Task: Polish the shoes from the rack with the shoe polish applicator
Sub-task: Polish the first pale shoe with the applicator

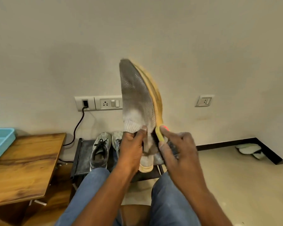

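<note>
Shoe (137, 95) number 1 is standing nearly upright in front of me, toe toward the ceiling, yellowish sole turned to the right and grey knit upper facing left. I am holding it that way, I judge, so the heel and sole edge are facing the working hand. My left hand (132, 144) is gripping the collar, thumb pressed over the knit cuff, which is keeping the shoe steady. My right hand (178, 147) is curled around a dark object that I am taking for the applicator (171, 146), with the fingertips resting on the yellow heel tab; I cannot tell its exact shape, since the fingers are covering most of it. A small red spot is showing at the fingertip, and I cannot say what it is.

Below, 2 grey laced trainers (99, 150) are sitting side by side on the dark rack (83, 160) against the wall, waiting within reach. A wooden table (23, 163) with a blue tray (0, 141) is standing to the left.

I am reading no brand, label or writing anywhere; blur is smearing the shoe.
</note>
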